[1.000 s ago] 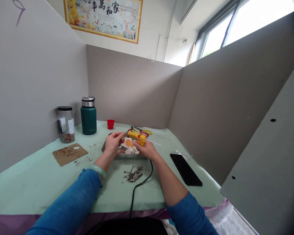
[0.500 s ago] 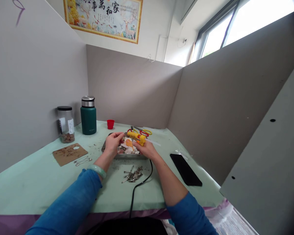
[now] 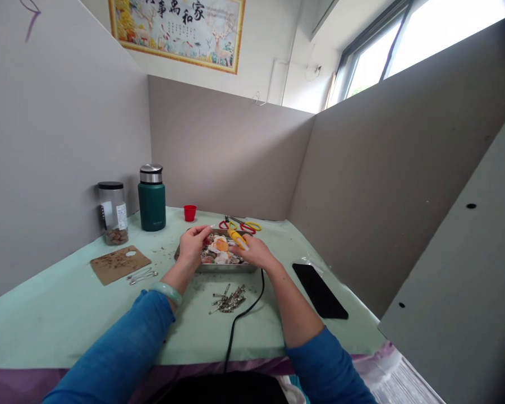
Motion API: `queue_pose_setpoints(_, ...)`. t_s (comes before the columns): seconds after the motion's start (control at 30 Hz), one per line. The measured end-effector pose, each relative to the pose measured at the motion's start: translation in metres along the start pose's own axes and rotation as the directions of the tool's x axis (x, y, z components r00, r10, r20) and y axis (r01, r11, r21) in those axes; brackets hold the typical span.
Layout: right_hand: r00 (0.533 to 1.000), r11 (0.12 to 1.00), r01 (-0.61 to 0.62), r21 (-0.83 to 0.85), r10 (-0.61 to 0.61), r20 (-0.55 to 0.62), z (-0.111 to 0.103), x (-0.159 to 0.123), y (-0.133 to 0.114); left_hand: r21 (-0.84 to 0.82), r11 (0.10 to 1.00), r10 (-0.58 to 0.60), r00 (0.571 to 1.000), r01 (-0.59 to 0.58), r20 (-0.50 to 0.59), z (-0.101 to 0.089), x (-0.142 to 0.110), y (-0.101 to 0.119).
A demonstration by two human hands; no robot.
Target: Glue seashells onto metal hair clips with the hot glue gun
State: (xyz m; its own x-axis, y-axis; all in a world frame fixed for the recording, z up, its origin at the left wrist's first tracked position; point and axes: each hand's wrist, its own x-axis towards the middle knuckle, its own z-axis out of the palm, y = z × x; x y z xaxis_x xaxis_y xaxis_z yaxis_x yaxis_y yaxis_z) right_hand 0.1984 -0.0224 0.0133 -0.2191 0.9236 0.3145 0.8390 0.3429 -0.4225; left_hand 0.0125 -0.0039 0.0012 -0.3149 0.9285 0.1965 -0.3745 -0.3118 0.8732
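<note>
My right hand (image 3: 256,250) is wrapped round a yellow hot glue gun (image 3: 238,239), which is tilted above the right part of a metal tray (image 3: 227,269). A black cord (image 3: 252,306) runs from below that hand to the table's front edge. Over the tray's left side, my left hand (image 3: 194,242) is closed in a pinch; a tiny pale thing shows at its fingertips, too small to name. Between the hands, the tray holds shells and pale pieces, with an orange piece (image 3: 221,244) among them. Metal clips (image 3: 228,299) lie in a pile in front of the tray.
Left of the tray lie a brown board (image 3: 120,266) and several large safety pins (image 3: 142,275). Farther back stand a clear jar (image 3: 113,216), a green flask (image 3: 152,202) and a red cup (image 3: 189,213). Scissors (image 3: 248,226) lie behind the tray, a black phone (image 3: 320,292) at right.
The glue gun has turned in my right hand, so its body looks shorter and points away more. Its cord has shifted slightly right. My left hand has barely moved.
</note>
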Motion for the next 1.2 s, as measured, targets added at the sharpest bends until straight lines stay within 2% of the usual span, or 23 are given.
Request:
queue_pose_setpoints(0.1, 0.998, 0.995, 0.027, -0.098, -0.022, 0.055, 0.004, 0.011, -0.002, -0.027, 0.999, 0.024, 0.999, -0.025, -0.031, 0.0, -0.001, 0.001)
queue_pose_setpoints(0.27, 0.975, 0.992, 0.105, 0.067, -0.116, 0.192, -0.004, 0.03, 0.011, -0.064, 0.996, 0.052, 0.997, -0.057, -0.064, 0.001, -0.002, 0.001)
queue_pose_setpoints(0.3, 0.982, 0.996, 0.092, 0.005, -0.092, 0.165, -0.007, 0.032, 0.015, -0.064, 0.996, 0.056, 0.996, -0.06, -0.066, 0.001, -0.002, 0.001)
queue_pose_setpoints(0.37, 0.996, 0.974, 0.015, -0.225, 0.005, 0.091, -0.009, 0.035, 0.02, -0.054, 0.997, 0.06, 0.996, -0.063, -0.06, 0.0, -0.001, 0.0)
queue_pose_setpoints(0.4, 0.996, 0.944, -0.018, -0.33, 0.046, 0.079, -0.008, 0.036, 0.021, -0.046, 0.997, 0.06, 0.997, -0.063, -0.054, 0.0, -0.001, 0.0)
queue_pose_setpoints(0.47, 0.993, 0.9, -0.033, -0.434, 0.08, 0.09, -0.002, 0.037, 0.021, -0.035, 0.998, 0.058, 0.997, -0.06, -0.04, 0.0, -0.001, 0.0)
queue_pose_setpoints(0.63, 0.991, 0.886, 0.005, -0.463, 0.059, 0.123, 0.016, 0.038, 0.017, -0.019, 0.998, 0.057, 0.998, -0.057, -0.021, 0.001, -0.002, 0.001)
queue_pose_setpoints(0.73, 0.993, 0.892, -0.007, -0.452, 0.06, 0.102, 0.014, 0.038, 0.018, -0.009, 0.999, 0.048, 0.999, -0.048, -0.006, 0.001, -0.003, 0.002)
queue_pose_setpoints(0.8, 0.997, 0.895, -0.033, -0.445, 0.06, 0.048, 0.008, 0.036, 0.019, -0.01, 0.999, 0.039, 0.999, -0.039, 0.013, 0.002, -0.004, 0.002)
queue_pose_setpoints(0.87, 0.998, 0.949, -0.05, -0.31, 0.034, -0.055, 0.003, 0.032, 0.015, -0.015, 0.999, 0.031, 0.999, -0.03, 0.037, 0.002, -0.005, 0.003)
queue_pose_setpoints(0.9, 0.993, 0.989, -0.036, -0.14, 0.019, -0.115, 0.002, 0.03, 0.011, -0.018, 0.999, 0.028, 0.998, -0.027, 0.052, 0.003, -0.006, 0.002)
queue_pose_setpoints(0.93, 0.988, 0.994, 0.014, 0.104, 0.003, -0.157, 0.002, 0.027, 0.006, -0.02, 0.999, 0.026, 0.997, -0.025, 0.067, 0.003, -0.006, 0.002)
queue_pose_setpoints(0.97, 0.991, 0.927, 0.06, 0.371, -0.01, -0.135, 0.002, 0.024, 0.0, -0.021, 1.0, 0.025, 0.996, -0.023, 0.082, 0.003, -0.006, 0.001)
queue_pose_setpoints(1.0, 0.996, 0.802, 0.072, 0.593, -0.026, -0.086, 0.003, 0.02, -0.007, -0.021, 1.0, 0.025, 0.995, -0.023, 0.098, 0.003, -0.006, 0.001)
queue_pose_setpoints(1.03, 0.999, 0.665, 0.05, 0.745, -0.038, -0.034, 0.005, 0.017, -0.014, -0.021, 0.999, 0.026, 0.993, -0.024, 0.111, 0.002, -0.006, 0.0)
queue_pose_setpoints(1.1, 0.999, 0.459, -0.006, 0.889, -0.045, 0.029, 0.007, 0.013, -0.026, -0.021, 0.999, 0.029, 0.991, -0.027, 0.128, 0.002, -0.005, -0.001)
queue_pose_setpoints(1.2, 0.996, 0.302, -0.064, 0.951, -0.045, 0.082, 0.009, 0.01, -0.034, -0.017, 0.999, 0.031, 0.989, -0.028, 0.143, 0.003, -0.006, -0.001)
